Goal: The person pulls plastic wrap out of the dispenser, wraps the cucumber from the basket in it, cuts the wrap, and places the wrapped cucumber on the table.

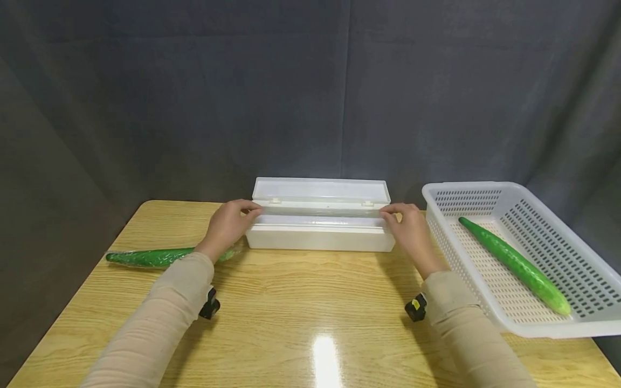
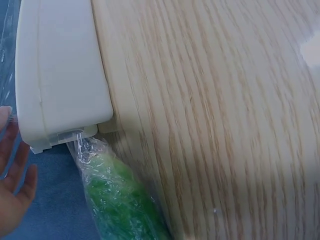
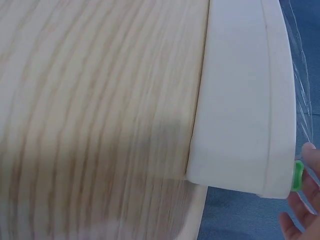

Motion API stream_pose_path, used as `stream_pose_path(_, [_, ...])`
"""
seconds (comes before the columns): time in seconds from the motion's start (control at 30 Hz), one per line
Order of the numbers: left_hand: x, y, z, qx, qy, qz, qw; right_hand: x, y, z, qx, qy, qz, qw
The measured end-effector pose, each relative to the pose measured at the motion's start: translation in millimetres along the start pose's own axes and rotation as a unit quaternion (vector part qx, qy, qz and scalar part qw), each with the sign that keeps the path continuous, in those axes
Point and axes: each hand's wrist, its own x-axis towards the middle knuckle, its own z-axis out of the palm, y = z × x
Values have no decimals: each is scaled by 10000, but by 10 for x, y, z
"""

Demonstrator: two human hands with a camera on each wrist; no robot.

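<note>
One film (image 1: 322,212) spans left grip (image 1: 230,223) to right grip (image 1: 410,229).

The long plastic box with a hinged lid (image 1: 320,240) between the left hand (image 1: 228,223) and right hand (image 1: 409,231) is plain white, and the thin plastic film (image 1: 320,212) at their fingertips is clear. By the right hand's fingers, a small rounded tab (image 3: 298,176) shows bright green. Beside the left hand, a film-wrapped cucumber (image 1: 155,258) is deep green, paling to lime at its blunt end. Right of the right hand, a white slotted plastic basket (image 1: 572,330) frames a glossy cucumber (image 1: 516,264), dark green fading lighter. Beneath both hands, the wooden table (image 1: 291,302) is honey-yellow with streaky brown grain. Beyond them hangs a dark slate-grey cloth curtain (image 1: 242,108). Above each wrist, the fabric sleeves (image 1: 155,323) are beige.
</note>
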Motion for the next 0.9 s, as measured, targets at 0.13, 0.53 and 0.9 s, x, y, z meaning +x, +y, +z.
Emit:
stream_pose_path(0.13, [-5,-16,13,-395,33,-108,9992,9,-9,12,241,-5,187,9995])
stream_pose_path(0.53, [34,6,76,-1320,368,-378,9898,70,-38,57,903,128,921,9916])
stream_pose_path(0.9, [51,58,112,-1950,658,-638,9765,141,-117,51,1120,468,1087,9866])
